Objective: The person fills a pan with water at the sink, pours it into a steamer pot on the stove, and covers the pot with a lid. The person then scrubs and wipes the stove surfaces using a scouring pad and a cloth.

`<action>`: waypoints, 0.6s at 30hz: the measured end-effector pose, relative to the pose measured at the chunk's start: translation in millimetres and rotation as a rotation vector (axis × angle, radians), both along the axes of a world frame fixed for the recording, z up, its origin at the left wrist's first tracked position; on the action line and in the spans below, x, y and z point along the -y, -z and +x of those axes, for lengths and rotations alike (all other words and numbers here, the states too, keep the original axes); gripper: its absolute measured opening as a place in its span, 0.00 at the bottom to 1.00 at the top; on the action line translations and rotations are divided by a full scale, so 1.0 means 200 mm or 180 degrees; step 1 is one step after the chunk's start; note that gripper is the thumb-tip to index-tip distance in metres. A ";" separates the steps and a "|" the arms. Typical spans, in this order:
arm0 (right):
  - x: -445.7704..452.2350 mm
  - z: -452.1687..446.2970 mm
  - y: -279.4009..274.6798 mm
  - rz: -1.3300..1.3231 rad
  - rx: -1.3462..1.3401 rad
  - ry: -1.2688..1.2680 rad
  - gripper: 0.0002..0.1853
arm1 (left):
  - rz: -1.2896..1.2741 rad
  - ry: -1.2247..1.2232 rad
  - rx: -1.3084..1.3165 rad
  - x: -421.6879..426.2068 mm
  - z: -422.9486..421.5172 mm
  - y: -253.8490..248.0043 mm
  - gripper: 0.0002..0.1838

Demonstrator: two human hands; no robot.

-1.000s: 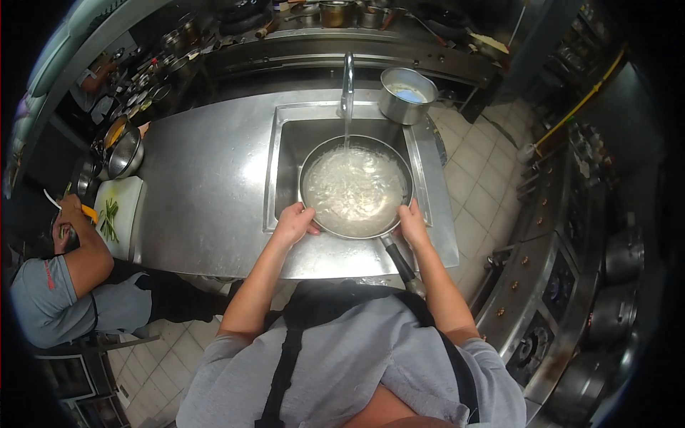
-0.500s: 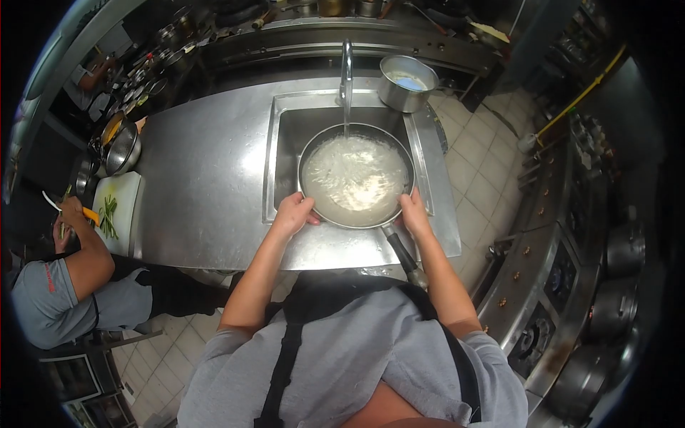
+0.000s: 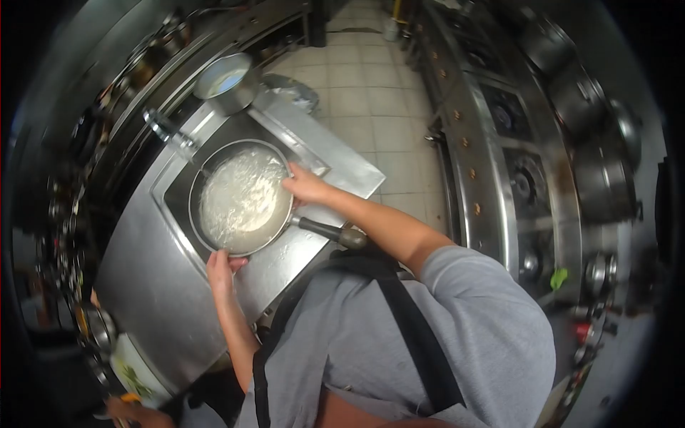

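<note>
A wide frying pan [image 3: 246, 207] full of cloudy, rippling water sits over the sink [image 3: 175, 187]. My left hand [image 3: 222, 269] is closed on the pan's near-left rim, its fingers partly hidden beneath. On the right side, my right hand [image 3: 303, 184] grips the rim just above where the handle joins. The pan's dark handle [image 3: 321, 228] points toward my body, with neither hand on it. At the pan's far edge stands the chrome faucet [image 3: 165, 128], whose stream runs down to the pan.
A metal pot [image 3: 227, 84] stands at the sink's far corner. To the right, across the tiled floor [image 3: 364, 93], runs a stove [image 3: 528, 178] with large pots behind it. At lower left, a co-worker's hand [image 3: 132, 410] is beside a white cutting board [image 3: 135, 367] with green vegetables.
My view has swung to the right, so the sink and pan now appear further left and rotated. Both hands keep their hold on the pan's rim.
</note>
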State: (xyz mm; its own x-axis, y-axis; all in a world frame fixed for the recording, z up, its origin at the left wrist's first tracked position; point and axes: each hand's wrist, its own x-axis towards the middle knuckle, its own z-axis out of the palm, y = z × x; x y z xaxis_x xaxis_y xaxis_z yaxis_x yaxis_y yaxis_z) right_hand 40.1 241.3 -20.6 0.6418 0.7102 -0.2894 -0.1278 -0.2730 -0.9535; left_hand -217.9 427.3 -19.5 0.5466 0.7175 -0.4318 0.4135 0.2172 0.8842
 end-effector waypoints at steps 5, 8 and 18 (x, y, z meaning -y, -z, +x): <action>0.01 -0.01 -0.01 0.0040 0.0092 -0.0043 0.28 | -0.0010 0.0071 -0.0072 0.01 0.01 -0.03 0.13; 0.01 -0.01 0.00 -0.0066 0.0186 -0.0013 0.27 | -0.0056 0.0020 -0.0053 0.00 0.01 -0.01 0.13; -0.05 0.03 0.14 0.0045 0.0119 -0.0007 0.33 | 0.0130 0.0150 0.0054 0.02 0.01 -0.03 0.17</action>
